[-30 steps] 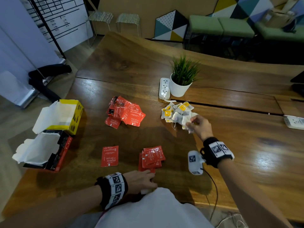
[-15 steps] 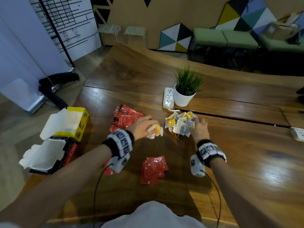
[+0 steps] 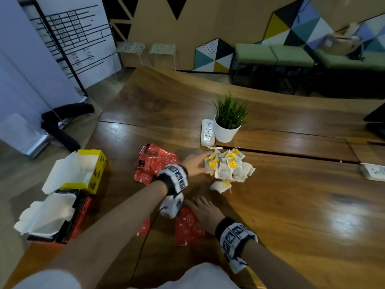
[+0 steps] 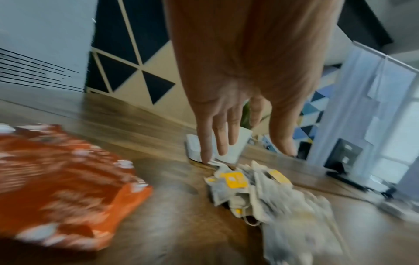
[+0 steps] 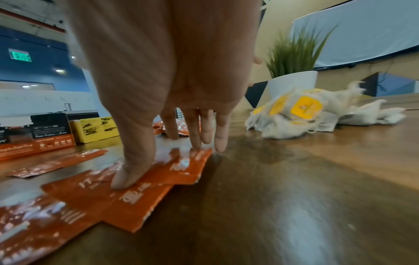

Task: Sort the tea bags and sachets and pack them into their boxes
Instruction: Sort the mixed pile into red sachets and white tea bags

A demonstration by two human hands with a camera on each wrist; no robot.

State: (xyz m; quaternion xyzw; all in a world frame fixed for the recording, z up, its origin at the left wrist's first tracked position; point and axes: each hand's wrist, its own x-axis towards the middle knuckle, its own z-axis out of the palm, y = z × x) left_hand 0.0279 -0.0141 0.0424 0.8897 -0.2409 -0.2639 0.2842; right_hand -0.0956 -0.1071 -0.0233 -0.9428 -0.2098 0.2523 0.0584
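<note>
A heap of white tea bags with yellow tags point(image 3: 229, 167) lies mid-table, one loose bag point(image 3: 220, 186) just in front of it. My left hand point(image 3: 200, 163) reaches to the heap's left edge, fingers straight and empty; the left wrist view shows the left hand point(image 4: 244, 154) hovering over the tea bags point(image 4: 260, 188). My right hand point(image 3: 200, 205) lies flat on the near red sachets point(image 3: 187, 228); in the right wrist view its thumb point(image 5: 122, 179) presses a sachet point(image 5: 147, 193). More red sachets point(image 3: 154, 161) are piled farther left. An open yellow box point(image 3: 93, 172) and an open red-and-black box point(image 3: 66, 222) stand at the left.
A white pot with a green plant point(image 3: 227, 130) and a white power strip point(image 3: 207, 132) stand just behind the tea bags. Another power strip point(image 3: 373, 172) lies at the right edge. The table's left edge runs beside the boxes.
My right hand has drawn back from the tea bag heap to the near red sachets. My left hand has let go of the tea bag it held and now reaches the heap with straight fingers.
</note>
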